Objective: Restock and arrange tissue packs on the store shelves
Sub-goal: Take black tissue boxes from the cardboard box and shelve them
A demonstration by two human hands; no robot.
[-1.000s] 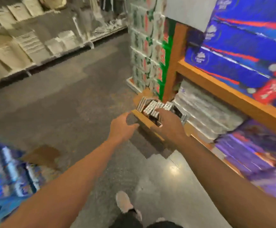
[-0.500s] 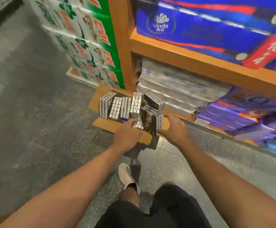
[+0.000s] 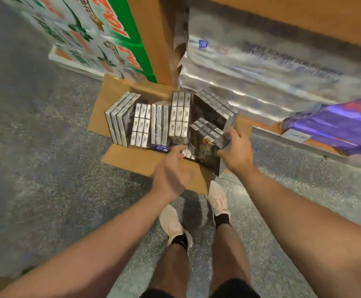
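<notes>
Standing over an open brown cardboard box (image 3: 119,97) on speckled grey floor (image 3: 46,168), flaps spread flat. Gripping with right hand (image 3: 236,148) a small block of flat dark packs (image 3: 207,138), silver-edged and glossy, tilted at the box's right end, fingers curled round its far side. Touching the same block's near corner with left hand (image 3: 173,171), fingers bent, blurred, grip unclear. Sitting upright in rows inside the box, more packs (image 3: 149,123) with silvery spines. Lying behind the box, on the lowest wooden shelf (image 3: 261,125), shiny white plastic-wrapped bundles (image 3: 261,67), print blurred; right of these, purple packs (image 3: 336,123). Standing left of the box, green-and-white cartons (image 3: 93,35) with orange lettering, unreadable
</notes>
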